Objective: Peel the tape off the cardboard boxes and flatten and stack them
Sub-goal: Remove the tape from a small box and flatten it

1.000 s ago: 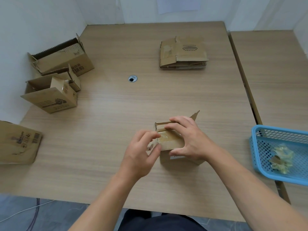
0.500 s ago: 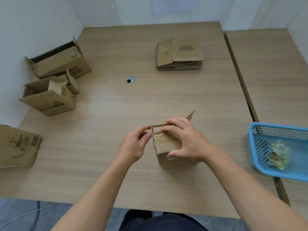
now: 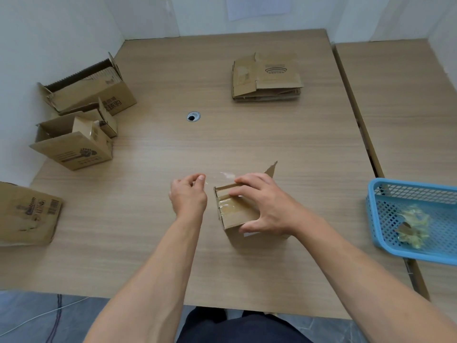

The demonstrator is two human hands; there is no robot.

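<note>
Your right hand (image 3: 265, 206) sat spread over the small box (image 3: 235, 214) near the table's (image 3: 247, 134) front middle, fingers draped across its top, thumb hooked on the near side, pinning it down. Your left hand (image 3: 189, 195) was just left of the box, clear of the cardboard, thumb & forefinger pressed together on a clear tape strip (image 3: 226, 175). Strip ran from that pinch rightward to the box's far top edge, so its long axis lay roughly left-right, a bit away from you. Rest of the tape was stuck along the box's left face. Left hand was the nearer one to the free end, so my read: pull goes left & away while the right holds. Tape looked thin, could tear if yanked sideways. Flattened stack (image 3: 267, 78) waited at far centre, blue basket (image 3: 378, 219) w/ tape scraps to your right, four unflattened boxes (image 3: 74, 149) at left.
</note>
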